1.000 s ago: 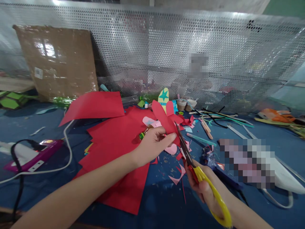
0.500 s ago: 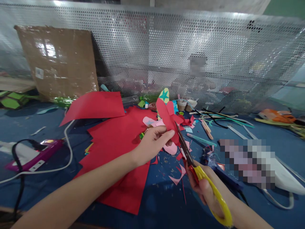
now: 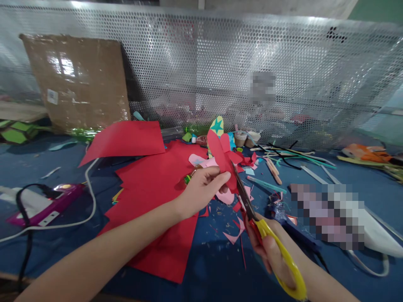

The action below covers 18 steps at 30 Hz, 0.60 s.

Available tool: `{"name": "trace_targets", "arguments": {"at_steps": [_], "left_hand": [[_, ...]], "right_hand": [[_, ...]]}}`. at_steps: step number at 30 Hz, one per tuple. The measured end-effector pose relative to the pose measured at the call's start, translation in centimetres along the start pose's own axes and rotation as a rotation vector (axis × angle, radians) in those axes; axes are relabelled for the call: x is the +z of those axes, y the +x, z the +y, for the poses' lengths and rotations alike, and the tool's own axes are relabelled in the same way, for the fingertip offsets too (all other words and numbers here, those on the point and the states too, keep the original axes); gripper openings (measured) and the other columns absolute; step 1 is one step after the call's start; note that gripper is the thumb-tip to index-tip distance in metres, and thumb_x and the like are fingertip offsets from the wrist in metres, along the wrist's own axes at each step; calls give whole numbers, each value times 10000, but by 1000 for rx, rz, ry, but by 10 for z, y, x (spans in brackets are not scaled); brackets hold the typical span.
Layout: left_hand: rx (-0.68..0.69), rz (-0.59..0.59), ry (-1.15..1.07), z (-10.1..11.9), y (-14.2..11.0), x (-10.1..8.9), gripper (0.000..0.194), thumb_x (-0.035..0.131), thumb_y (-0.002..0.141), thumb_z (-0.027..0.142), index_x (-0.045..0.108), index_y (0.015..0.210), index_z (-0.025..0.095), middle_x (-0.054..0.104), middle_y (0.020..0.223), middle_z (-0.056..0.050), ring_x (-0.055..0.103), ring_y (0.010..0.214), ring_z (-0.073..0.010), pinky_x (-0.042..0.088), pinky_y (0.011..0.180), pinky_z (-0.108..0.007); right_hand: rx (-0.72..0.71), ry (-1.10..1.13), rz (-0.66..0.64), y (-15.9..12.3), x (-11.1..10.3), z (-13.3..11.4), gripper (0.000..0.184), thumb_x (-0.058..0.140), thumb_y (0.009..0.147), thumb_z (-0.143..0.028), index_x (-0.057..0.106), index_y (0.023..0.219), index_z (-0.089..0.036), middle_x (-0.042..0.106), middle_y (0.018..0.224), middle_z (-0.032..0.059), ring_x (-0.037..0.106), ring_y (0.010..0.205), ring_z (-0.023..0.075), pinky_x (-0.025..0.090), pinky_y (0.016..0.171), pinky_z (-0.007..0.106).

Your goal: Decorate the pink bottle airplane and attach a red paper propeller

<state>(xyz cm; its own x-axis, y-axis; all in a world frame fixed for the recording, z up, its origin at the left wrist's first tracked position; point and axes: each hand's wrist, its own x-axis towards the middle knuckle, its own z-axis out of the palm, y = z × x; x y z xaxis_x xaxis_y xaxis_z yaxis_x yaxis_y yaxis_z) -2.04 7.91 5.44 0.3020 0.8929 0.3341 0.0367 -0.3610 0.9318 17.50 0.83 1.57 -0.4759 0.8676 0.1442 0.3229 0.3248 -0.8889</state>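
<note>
In the head view, my left hand (image 3: 206, 186) pinches a red paper cutout (image 3: 220, 153) with rounded lobes between thumb and fingers. My right hand (image 3: 267, 243) is wrapped round the yellow and red handles of a pair of scissors (image 3: 245, 197). The tips of the blades meet the right edge of the red cutout. Beneath the left hand lie pink paper pieces (image 3: 227, 197). A large stack of red paper sheets (image 3: 154, 209) spreads out under the left forearm. Behind the cutout a yellow shape with a teal star (image 3: 217, 125) shows in part.
A purple power strip (image 3: 59, 201) with cables lies at the left. One bent red sheet (image 3: 129, 138) rests behind the stack, before a cardboard panel (image 3: 78, 84). On the right are a dark blue glue gun (image 3: 297, 230), thin sticks (image 3: 292, 155) and small cups (image 3: 241, 138). Paper scraps (image 3: 234, 235) litter the blue table.
Almost nothing differs. Both hands, the red cutout and the scissors stay in nearly the same place, with the scissors' angle only slightly changed.
</note>
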Motion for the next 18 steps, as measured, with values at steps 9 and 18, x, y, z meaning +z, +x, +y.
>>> {"name": "trace_targets", "arguments": {"at_steps": [9,18], "left_hand": [[-15,8,-4,3,1,0,367,531,823,454,483,587,177,521,559,17,513,548,-105,427,545,-223],[-4,66,27,1,3,1,392,529,820,463,408,570,187,423,538,42,492,523,-96,400,505,-209]], "right_hand": [[-22,-20,29,0,1,1,596,239,812,-785,407,737,-218,314,535,-58,252,425,88,227,359,240],[-7,-25,40,0,2,2,592,260,815,-778,402,718,-211,319,539,-60,238,423,75,219,349,226]]}}
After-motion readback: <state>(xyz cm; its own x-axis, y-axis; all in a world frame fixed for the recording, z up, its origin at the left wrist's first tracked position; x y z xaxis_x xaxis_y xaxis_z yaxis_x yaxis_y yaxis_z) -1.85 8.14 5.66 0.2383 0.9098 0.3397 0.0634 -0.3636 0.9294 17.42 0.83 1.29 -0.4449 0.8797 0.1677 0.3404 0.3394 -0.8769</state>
